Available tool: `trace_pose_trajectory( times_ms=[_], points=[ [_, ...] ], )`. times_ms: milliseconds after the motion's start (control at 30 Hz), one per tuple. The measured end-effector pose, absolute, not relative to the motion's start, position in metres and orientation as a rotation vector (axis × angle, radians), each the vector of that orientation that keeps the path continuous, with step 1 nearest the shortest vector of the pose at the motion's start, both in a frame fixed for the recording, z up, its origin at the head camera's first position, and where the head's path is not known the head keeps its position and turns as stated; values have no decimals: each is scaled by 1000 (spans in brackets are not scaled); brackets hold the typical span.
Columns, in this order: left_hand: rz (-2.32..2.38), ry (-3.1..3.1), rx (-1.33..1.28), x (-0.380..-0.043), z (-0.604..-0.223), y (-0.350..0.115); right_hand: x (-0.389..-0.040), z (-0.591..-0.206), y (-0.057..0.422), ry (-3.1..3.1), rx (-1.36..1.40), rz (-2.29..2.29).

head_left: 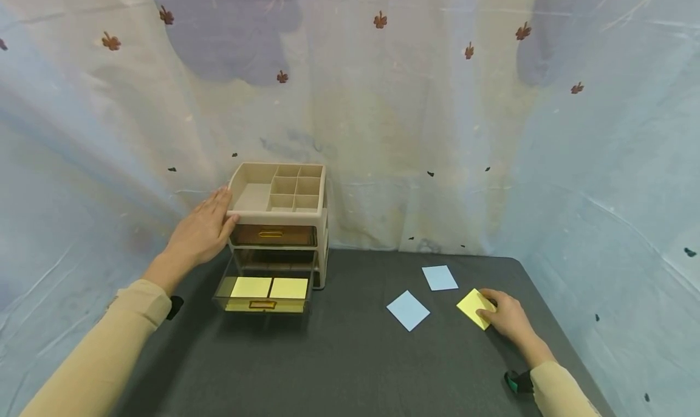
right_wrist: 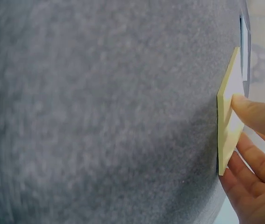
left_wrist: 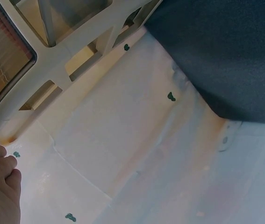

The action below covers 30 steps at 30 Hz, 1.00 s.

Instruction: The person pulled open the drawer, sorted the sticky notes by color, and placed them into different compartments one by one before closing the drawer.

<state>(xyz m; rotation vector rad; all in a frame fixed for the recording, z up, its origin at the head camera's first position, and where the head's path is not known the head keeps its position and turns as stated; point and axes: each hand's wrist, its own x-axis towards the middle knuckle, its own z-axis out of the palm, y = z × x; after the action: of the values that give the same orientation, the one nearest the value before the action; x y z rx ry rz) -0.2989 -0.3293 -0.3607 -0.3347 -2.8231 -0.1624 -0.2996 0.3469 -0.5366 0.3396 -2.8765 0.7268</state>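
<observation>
My left hand [head_left: 202, 225] rests against the left side of a cream desktop drawer organizer [head_left: 276, 218], its thumb at the front corner. The fingertips also show at the lower left in the left wrist view. A clear drawer [head_left: 262, 305] is pulled out low on the organizer, with two yellow sticky note pads [head_left: 268, 287] side by side in it. At the right, my right hand [head_left: 508, 315] pinches another yellow sticky note pad [head_left: 473, 307] by its edges, thumb on the near side. In the right wrist view this pad is close against the dark tabletop.
Two light blue sticky note pads [head_left: 408, 310] lie on the dark table [head_left: 350, 362] left of my right hand. Above the pulled-out drawer is a shut brown-tinted drawer [head_left: 295, 236]. A patterned curtain [head_left: 383, 119] hangs behind the table.
</observation>
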Motion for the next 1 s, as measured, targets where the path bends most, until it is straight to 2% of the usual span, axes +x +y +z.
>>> trace_pose_trajectory(
  times_ms=[367, 1000],
  points=[
    [-168, -2819, -340, -299, -362, -329, -295, -538, 343, -2832, 243, 826],
    [-155, -2816, -335, -300, -363, -330, -286, -525, 331, -2591, 288, 815]
  ],
)
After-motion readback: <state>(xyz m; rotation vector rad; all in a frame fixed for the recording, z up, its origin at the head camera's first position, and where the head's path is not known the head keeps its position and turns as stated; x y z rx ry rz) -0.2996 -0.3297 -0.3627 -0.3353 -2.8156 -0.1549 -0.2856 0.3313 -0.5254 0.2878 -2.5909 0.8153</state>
